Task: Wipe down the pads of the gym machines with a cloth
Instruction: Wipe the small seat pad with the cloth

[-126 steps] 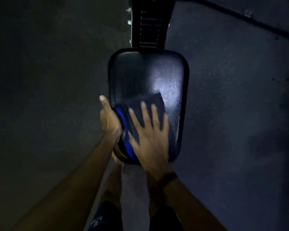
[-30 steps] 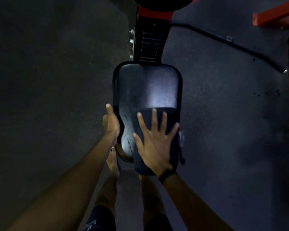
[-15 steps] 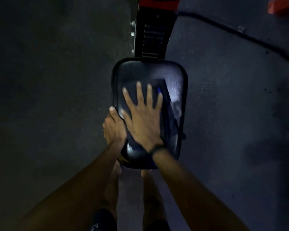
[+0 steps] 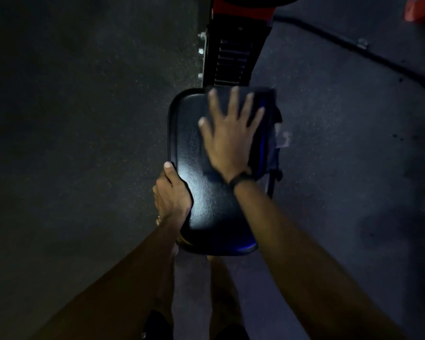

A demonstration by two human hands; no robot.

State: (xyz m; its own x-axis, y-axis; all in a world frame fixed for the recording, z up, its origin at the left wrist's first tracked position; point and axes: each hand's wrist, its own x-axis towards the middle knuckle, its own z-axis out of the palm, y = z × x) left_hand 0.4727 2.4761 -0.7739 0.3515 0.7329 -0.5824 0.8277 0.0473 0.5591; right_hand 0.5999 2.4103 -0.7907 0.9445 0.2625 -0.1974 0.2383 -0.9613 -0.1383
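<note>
Now right hand [image 4: 231,138] and cloth [image 4: 265,133] reached pad's [image 4: 206,204] far end.

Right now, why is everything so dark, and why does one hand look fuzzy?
Head view: dim room, with light only catching the shiny seat pad; the right hand is smeared by motion blur on the cloth; the left hand, gripping the pad's edge, looks sharper.

The black padded seat [image 4: 206,204] at the centre of the frame looks like vinyl or leatherette: glossy, finely pebbled, with a bright sheen along its middle. The dark cloth with a blue edge [image 4: 265,133] at its upper right looks soft and matt. The black metal frame [image 4: 231,57] at top centre carries shiny bolts. The dark speckled floor [image 4: 84,119] looks matt and grainy, like rubber.
</note>
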